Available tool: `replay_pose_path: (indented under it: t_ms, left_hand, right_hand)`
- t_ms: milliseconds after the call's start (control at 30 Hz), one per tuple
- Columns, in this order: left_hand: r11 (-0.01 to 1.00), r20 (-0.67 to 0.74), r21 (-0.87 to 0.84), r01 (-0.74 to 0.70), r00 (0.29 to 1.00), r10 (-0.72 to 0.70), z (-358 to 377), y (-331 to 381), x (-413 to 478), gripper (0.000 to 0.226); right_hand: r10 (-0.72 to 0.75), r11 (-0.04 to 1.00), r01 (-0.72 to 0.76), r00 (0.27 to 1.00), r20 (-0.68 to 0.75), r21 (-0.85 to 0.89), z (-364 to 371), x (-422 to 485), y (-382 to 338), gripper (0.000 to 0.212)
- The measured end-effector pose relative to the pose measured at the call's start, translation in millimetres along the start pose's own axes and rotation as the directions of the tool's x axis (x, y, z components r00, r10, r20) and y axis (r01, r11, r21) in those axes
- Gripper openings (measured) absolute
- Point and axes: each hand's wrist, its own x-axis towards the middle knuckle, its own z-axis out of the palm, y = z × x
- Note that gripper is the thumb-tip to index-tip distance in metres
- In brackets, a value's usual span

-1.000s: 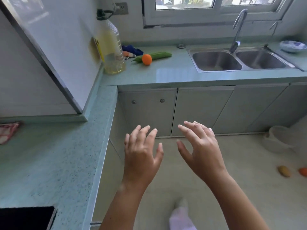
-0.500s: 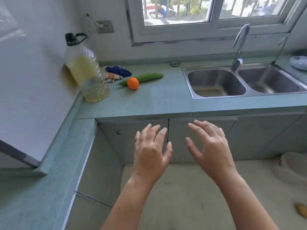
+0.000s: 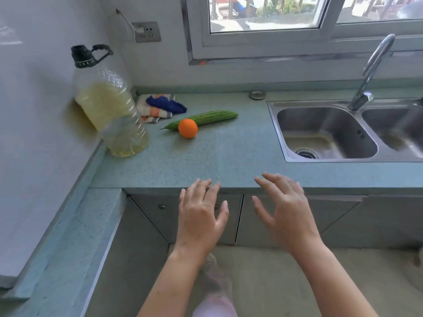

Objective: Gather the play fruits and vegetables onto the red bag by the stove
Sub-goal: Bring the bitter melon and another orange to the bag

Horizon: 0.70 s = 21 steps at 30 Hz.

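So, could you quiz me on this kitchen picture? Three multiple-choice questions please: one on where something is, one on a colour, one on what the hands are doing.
1. Where is the orange?
A. In the sink
B. On the counter, right by the green gourd
C. On the windowsill

2. What colour is the cap of the oil bottle?
A. Black
B. Red
C. White

3. What are the left hand and right hand holding?
A. The orange
B. The bottle
C. Nothing

Answers:
1 B: the orange sits on the counter against the gourd, left of the sink.
2 A: the cap and its carry loop are black.
3 C: both hands hover at the counter's edge, fingers spread and empty.
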Motion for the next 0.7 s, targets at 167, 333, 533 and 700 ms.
replay_pose_path:
  t_ms: [167,333,533,700]
  left_hand:
    - [0.999,-0.003,-0.031,0.02,1.0,-0.02,30,-40,81,0.045]
    - [0.998,0.004,-0.021,0.063,0.998,-0.063,49,-91,159,0.046]
    - [0.993,0.025,-0.013,0.118,0.993,-0.118,71,-147,229,0.05]
    - [0.985,0.075,-0.034,0.168,0.984,-0.165,92,-183,259,0.051]
  right_hand:
    - [-0.018,1.0,0.018,1.0,0.014,-0.022,49,79,19,0.037]
    - [-0.068,0.996,0.072,0.992,0.108,-0.042,105,163,23,0.038]
    - [-0.081,0.995,0.089,0.981,0.176,-0.039,168,240,27,0.037]
    - [-0.076,0.995,0.089,0.961,0.265,-0.036,211,275,42,0.04]
